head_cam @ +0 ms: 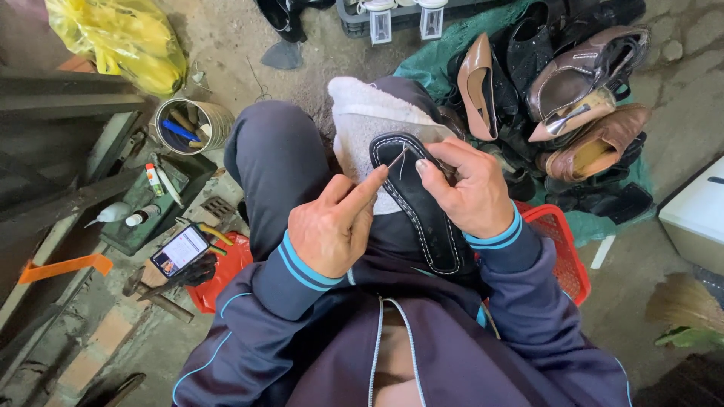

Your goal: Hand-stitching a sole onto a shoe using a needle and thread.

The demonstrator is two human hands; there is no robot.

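sole [418, 200]: white stitching seen round the whole visible rim, judged nearly done
left hand [328, 226]: needle [397, 158] pinched at the toe edge
right hand [471, 192]: closed on the sole, steadied on the lap

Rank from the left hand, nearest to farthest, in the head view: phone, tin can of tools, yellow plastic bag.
From the left hand:
1. Phone, lit, on the ground to its left.
2. Tin can of tools, farther up and left.
3. Yellow plastic bag, top left corner.
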